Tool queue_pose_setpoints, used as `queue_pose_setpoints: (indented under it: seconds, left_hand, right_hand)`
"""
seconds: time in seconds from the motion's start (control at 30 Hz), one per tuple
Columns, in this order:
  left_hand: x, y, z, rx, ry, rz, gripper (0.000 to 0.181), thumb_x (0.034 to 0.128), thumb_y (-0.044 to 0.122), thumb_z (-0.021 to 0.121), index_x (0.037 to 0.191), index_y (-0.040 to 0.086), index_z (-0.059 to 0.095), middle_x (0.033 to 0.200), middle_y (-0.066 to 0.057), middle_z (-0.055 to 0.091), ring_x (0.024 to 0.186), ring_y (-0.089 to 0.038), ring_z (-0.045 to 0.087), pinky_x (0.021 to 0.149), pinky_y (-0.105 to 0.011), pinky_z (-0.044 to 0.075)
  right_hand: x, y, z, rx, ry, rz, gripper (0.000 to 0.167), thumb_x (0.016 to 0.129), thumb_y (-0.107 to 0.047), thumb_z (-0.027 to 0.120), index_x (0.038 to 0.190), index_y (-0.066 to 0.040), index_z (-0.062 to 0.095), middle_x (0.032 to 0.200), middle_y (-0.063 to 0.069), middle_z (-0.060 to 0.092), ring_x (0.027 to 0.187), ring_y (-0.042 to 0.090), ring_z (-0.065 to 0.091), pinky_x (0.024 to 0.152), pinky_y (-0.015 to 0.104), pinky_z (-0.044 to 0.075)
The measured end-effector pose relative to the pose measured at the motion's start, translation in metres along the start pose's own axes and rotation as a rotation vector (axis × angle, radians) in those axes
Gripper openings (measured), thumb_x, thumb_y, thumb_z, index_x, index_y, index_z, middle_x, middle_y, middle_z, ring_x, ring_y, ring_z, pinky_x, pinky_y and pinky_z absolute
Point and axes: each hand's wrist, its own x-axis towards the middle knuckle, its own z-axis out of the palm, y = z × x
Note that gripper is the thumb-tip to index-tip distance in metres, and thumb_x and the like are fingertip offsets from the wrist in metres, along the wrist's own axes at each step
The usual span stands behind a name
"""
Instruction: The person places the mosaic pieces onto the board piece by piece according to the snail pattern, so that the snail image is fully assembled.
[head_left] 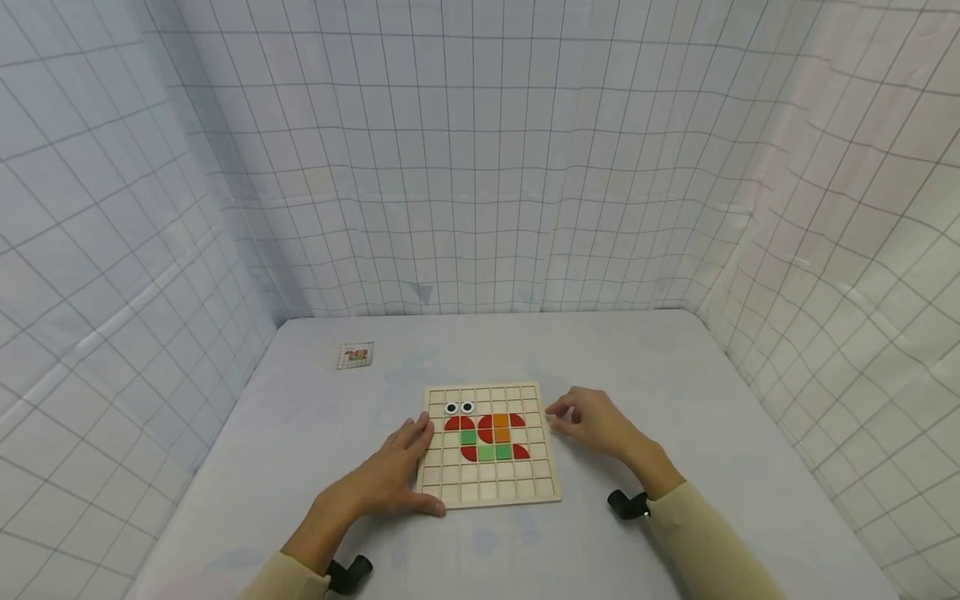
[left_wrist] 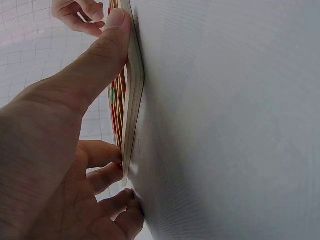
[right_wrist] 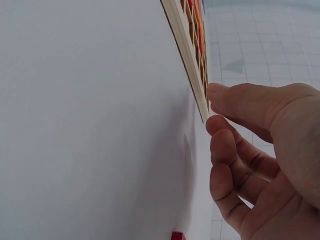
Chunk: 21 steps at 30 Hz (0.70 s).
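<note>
A square wooden grid board (head_left: 483, 493) lies flat on the table, set with red rounded tiles, green and orange squares and two round eye pieces (head_left: 459, 407). My left hand (head_left: 390, 475) rests along its left side, fingers extended on the edge. The left thumb (left_wrist: 95, 60) touches the board at its near left corner. Just off the board's right edge is my right hand (head_left: 596, 422), fingers loosely bent. In the right wrist view a gap shows between its thumb and index fingertip, with no piece visible there.
A small picture card (head_left: 356, 355) with a similar coloured figure lies at the back left of the table (head_left: 300, 433). Part of a small red piece (right_wrist: 177, 235) shows at the bottom of the right wrist view. Grid-patterned white curtains (head_left: 480, 167) enclose the table.
</note>
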Motion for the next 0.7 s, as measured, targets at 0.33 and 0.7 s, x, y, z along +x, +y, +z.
queue_pose_setpoints:
  seconds: [0.33, 0.7]
  left_hand:
    - [-0.001, 0.000, -0.001, -0.004, -0.001, -0.002, 0.141, 0.0805, 0.059, 0.105, 0.185, 0.004, 0.027, 0.197, -0.017, 0.017, 0.182, -0.051, 0.017, 0.141, -0.072, 0.032]
    - [-0.002, 0.001, -0.002, -0.010, -0.004, -0.008, 0.141, 0.0804, 0.059, 0.105, 0.185, 0.005, 0.027, 0.198, -0.016, 0.017, 0.183, -0.050, 0.016, 0.141, -0.073, 0.033]
  right_hand:
    - [-0.021, 0.017, -0.016, 0.001, 0.028, 0.052, 0.019, 0.101, -0.012, 0.091, 0.120, -0.012, 0.090, 0.113, 0.001, 0.081, 0.084, 0.008, 0.058, 0.074, 0.024, 0.051]
    - [-0.042, 0.036, -0.024, 0.007, 0.013, 0.041, 0.027, 0.096, -0.016, 0.097, 0.120, -0.009, 0.088, 0.113, 0.004, 0.077, 0.083, 0.004, 0.057, 0.074, 0.024, 0.053]
